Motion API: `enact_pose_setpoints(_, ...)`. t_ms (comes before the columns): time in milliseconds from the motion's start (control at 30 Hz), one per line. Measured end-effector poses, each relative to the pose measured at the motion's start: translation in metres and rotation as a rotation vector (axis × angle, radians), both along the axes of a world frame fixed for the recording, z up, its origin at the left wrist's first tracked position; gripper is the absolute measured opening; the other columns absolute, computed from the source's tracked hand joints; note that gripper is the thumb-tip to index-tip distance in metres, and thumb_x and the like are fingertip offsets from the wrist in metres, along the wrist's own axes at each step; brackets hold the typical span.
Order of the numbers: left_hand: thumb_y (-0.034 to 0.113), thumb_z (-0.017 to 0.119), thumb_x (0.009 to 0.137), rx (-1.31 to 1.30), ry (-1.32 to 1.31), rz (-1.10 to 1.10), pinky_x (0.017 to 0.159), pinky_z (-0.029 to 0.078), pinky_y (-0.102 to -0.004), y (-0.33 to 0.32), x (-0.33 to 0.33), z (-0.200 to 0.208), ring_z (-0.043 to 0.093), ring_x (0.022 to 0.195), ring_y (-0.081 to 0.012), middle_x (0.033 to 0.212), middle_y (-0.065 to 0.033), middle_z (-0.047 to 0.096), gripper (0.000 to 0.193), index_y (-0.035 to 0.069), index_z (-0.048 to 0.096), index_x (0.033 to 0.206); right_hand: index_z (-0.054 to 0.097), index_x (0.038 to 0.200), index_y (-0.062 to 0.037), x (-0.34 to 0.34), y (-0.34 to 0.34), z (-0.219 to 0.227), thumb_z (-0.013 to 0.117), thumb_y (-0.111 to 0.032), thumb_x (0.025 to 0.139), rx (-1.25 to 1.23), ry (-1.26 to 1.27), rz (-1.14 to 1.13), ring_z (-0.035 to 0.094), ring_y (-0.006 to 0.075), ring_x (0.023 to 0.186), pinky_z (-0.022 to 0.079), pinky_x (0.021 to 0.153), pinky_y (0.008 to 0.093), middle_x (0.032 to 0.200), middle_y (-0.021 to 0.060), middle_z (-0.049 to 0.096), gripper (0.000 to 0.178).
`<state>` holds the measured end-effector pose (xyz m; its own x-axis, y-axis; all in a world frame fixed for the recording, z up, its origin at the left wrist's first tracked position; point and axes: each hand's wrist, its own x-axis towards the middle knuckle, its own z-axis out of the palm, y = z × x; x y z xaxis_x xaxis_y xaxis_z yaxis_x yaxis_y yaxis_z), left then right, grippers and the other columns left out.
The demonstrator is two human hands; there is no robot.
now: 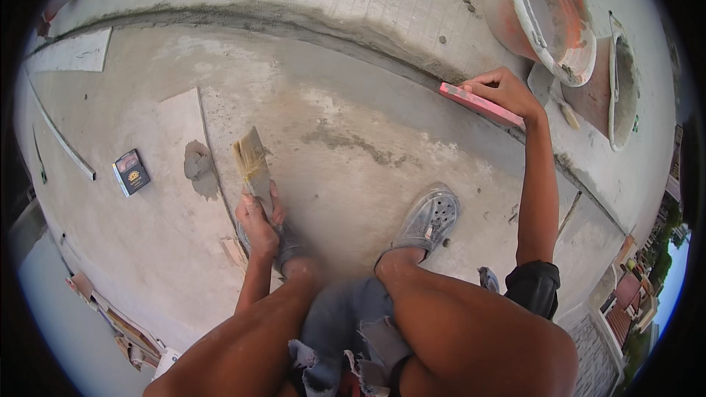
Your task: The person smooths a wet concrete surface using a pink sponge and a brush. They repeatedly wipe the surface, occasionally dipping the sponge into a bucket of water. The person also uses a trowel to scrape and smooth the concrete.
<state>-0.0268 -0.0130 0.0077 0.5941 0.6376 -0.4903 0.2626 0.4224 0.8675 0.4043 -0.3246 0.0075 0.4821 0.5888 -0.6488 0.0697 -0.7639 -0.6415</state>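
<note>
My left hand (257,226), down beside my left foot, is closed around a wide paintbrush (251,156). The brush's pale bristles point up and away from me, and its lower part is coated grey. Farther off to the right, my right hand (507,94) grips a flat pink float (482,106) from above. That float rests along a smooth grey strip of wet-looking mortar (368,77), beside the rough joint where the floor meets a raised ledge. Whatever handle the float has is hidden by my fingers.
At the far right sit a reddish bucket (507,18) with a pale rim and a second bucket (624,92), with a trowel (543,82) nearby. A mortar lump (198,165) lies by a thin board (187,110). Further left are a small dark box (131,172) and a long strip (62,132).
</note>
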Motion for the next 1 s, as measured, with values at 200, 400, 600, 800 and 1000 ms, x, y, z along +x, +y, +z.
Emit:
enact_pose_setpoints(200, 0.052, 0.036, 0.115, 0.060, 0.036, -0.039, 0.047, 0.038, -0.0260, 0.000, 0.000, 0.001, 0.044, 0.052, -0.0095, 0.080, -0.0070, 0.059, 0.061, -0.005, 0.059, 0.118, 0.084, 0.114, -0.0055, 0.001, 0.016, 0.006, 0.079, -0.041, 0.096, 0.092, -0.022, -0.032, 0.063, 0.0092, 0.083, 0.050, 0.077, 0.0280, 0.092, 0.0022, 0.079, 0.040)
enact_pose_setpoints(400, 0.052, 0.036, 0.115, 0.022, 0.018, -0.036, 0.047, 0.037, -0.0262, 0.002, 0.002, 0.001, 0.044, 0.052, -0.0098, 0.074, -0.0061, 0.057, 0.062, -0.005, 0.060, 0.117, 0.084, 0.113, -0.0047, 0.000, 0.076, -0.014, 0.079, -0.042, 0.095, 0.197, 0.031, 0.027, 0.063, 0.0098, 0.084, 0.050, 0.080, 0.0280, 0.094, 0.0035, 0.080, 0.041)
enact_pose_setpoints(600, 0.053, 0.035, 0.115, 0.072, 0.071, -0.032, 0.047, 0.037, -0.0265, 0.003, -0.002, 0.001, 0.044, 0.052, -0.0102, 0.073, -0.0062, 0.057, 0.064, -0.005, 0.061, 0.115, 0.082, 0.115, -0.0021, 0.001, 0.015, -0.002, 0.079, -0.038, 0.097, 0.078, 0.040, 0.037, 0.060, 0.0066, 0.084, 0.050, 0.077, 0.0264, 0.090, 0.0009, 0.078, 0.040)
enact_pose_setpoints(800, 0.053, 0.037, 0.114, 0.056, 0.094, -0.014, 0.048, 0.038, -0.0268, 0.003, -0.012, -0.009, 0.045, 0.053, -0.0108, 0.081, -0.0096, 0.060, 0.065, -0.007, 0.061, 0.118, 0.084, 0.110, -0.0038, 0.010, -0.058, 0.018, 0.080, -0.042, 0.095, -0.071, -0.032, -0.084, 0.063, 0.0093, 0.080, 0.052, 0.077, 0.0277, 0.090, 0.0037, 0.079, 0.042)
enact_pose_setpoints(1000, 0.052, 0.039, 0.114, -0.019, 0.035, -0.075, 0.048, 0.038, -0.0261, 0.010, -0.015, -0.014, 0.046, 0.054, -0.0111, 0.099, -0.0128, 0.064, 0.063, -0.007, 0.058, 0.123, 0.084, 0.110, -0.0046, 0.005, 0.007, 0.003, 0.079, -0.042, 0.095, 0.102, -0.003, -0.034, 0.061, 0.0078, 0.081, 0.049, 0.076, 0.0262, 0.089, 0.0011, 0.078, 0.041)
